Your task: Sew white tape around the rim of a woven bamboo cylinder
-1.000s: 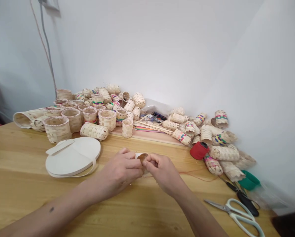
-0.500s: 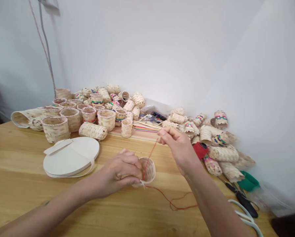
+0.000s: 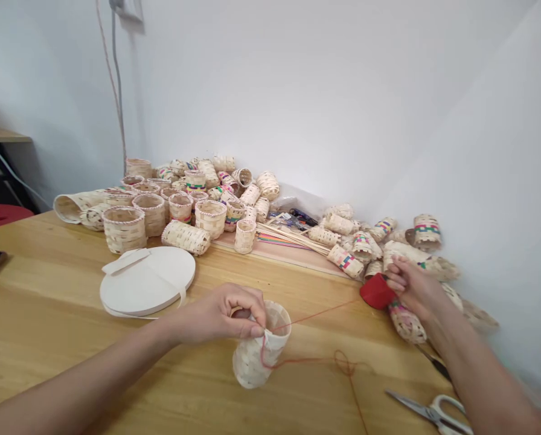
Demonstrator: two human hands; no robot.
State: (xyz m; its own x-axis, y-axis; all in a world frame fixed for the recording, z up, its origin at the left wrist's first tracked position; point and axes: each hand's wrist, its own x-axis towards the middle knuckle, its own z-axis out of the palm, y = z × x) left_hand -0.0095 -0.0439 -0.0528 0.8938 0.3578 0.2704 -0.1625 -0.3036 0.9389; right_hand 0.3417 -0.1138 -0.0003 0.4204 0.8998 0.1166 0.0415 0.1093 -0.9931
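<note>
Woven basket [image 3: 252, 364] in left grip [image 3: 232, 311]

Basket-craft workshop indicated: woven baskets [image 3: 210, 220] heaped behind white strip roll [image 3: 146, 293]; thin sticks [image 3: 293, 236] laid beyond roll, to its right; red spool [image 3: 375, 293] and scissors [image 3: 431, 414] seen well right of roll.

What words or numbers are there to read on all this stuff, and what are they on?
None that I can read.
The red spool, white roll, front basket and scissors show no lettering.
The plastic packets at the back are too small and blurred to tell.
</note>
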